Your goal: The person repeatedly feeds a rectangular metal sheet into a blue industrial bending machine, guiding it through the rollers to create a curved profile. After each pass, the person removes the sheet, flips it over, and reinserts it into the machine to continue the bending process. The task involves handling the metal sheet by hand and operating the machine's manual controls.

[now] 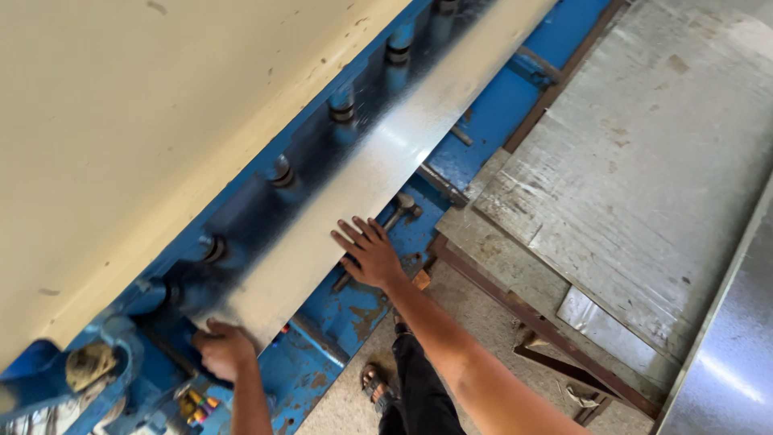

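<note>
In the head view, a long strip of shiny galvanised sheet metal is running diagonally from the lower left of the frame up toward the top centre, lying on the blue bed of a large machine. Above it, filling the upper left, the machine's cream-coloured housing is overhanging the strip, and a row of round hold-down cylinders is standing along the strip's far edge, mirrored in the metal.

The right hand is lying flat at the strip's near edge around the middle of the frame, its fingers spread and released, the fingertips resting on the metal and the palm over the blue bed. Just beside it, a bolt-like metal handle is sticking out of the bed.

The left hand is sitting at the strip's lower-left end, in the bottom left of the frame, with the fingers curled over the end edge of the sheet, gripping it.

At the far lower left, some small coloured pens or markers are lying in a recess of the machine. At the bottom centre, the person's sandalled foot is standing on a speckled floor. Across the right half, a stack of dull grey metal sheets is resting on a rusty steel frame, and another bright sheet is showing in the lower right corner.
</note>
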